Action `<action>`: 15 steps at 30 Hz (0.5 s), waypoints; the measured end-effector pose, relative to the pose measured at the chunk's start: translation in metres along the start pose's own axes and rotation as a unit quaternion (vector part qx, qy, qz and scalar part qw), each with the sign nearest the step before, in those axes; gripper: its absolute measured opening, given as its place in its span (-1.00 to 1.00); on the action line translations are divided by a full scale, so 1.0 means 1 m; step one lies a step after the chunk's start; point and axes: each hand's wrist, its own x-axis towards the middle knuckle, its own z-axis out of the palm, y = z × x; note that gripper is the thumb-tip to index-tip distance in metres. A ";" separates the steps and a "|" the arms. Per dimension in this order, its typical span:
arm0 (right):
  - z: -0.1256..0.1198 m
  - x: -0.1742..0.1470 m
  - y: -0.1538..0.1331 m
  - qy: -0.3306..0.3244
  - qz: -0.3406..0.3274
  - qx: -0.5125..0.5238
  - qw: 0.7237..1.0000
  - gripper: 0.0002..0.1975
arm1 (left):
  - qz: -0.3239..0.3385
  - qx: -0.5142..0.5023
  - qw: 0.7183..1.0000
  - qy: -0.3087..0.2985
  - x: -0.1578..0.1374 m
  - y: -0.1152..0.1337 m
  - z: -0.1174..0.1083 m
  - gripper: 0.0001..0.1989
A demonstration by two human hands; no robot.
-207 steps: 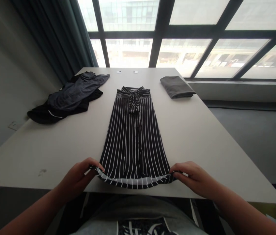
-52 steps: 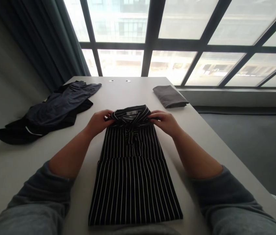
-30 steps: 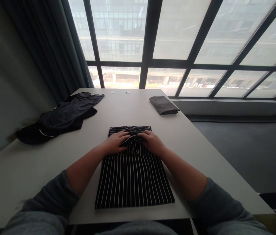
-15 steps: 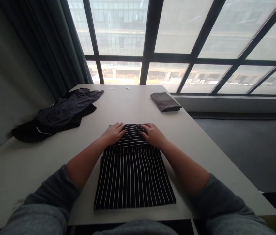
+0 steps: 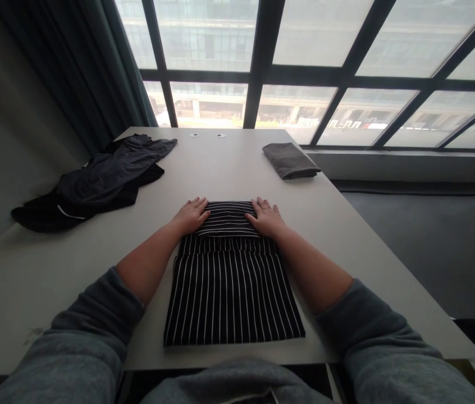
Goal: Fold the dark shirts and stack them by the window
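Note:
A black garment with white stripes (image 5: 233, 297) lies folded flat on the white table in front of me. Its far end is folded over, so the stripes there run crosswise. My left hand (image 5: 191, 216) rests flat on the left edge of that folded part, fingers stretched out. On the opposite edge my right hand (image 5: 266, 217) lies with its fingers spread and pointing away from me. Both palms press down on the cloth, and neither grips it.
A heap of dark clothes (image 5: 113, 174) lies at the table's left side. A folded grey cloth (image 5: 290, 160) sits near the right edge. The white table (image 5: 216, 163) reaches to the windows, with a dark curtain (image 5: 77, 67) at the left.
Both hands have slid outward to the sides of the folded end, and the crosswise-striped part now lies smoother. The view has tilted slightly downward.

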 end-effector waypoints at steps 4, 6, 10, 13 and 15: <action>-0.003 -0.002 -0.002 0.006 0.006 -0.001 1.000 -0.21 | -0.018 0.005 1.000 0.001 -0.004 0.002 -0.004 -0.31; -0.008 -0.009 -0.007 0.016 0.008 -0.014 1.000 -0.22 | -0.022 0.011 1.000 0.019 -0.010 0.009 -0.013 -0.34; -0.027 -0.041 -0.021 0.101 -0.099 -0.046 0.989 -0.28 | 0.089 0.017 0.992 0.084 -0.038 0.040 -0.036 -0.35; -0.036 -0.076 -0.033 0.115 -0.235 -0.020 0.965 -0.32 | 0.112 0.001 0.991 0.067 -0.074 0.073 -0.043 -0.31; -0.037 -0.102 -0.039 0.078 -0.289 0.006 0.954 -0.32 | 0.095 0.010 0.995 0.035 -0.104 0.093 -0.042 -0.27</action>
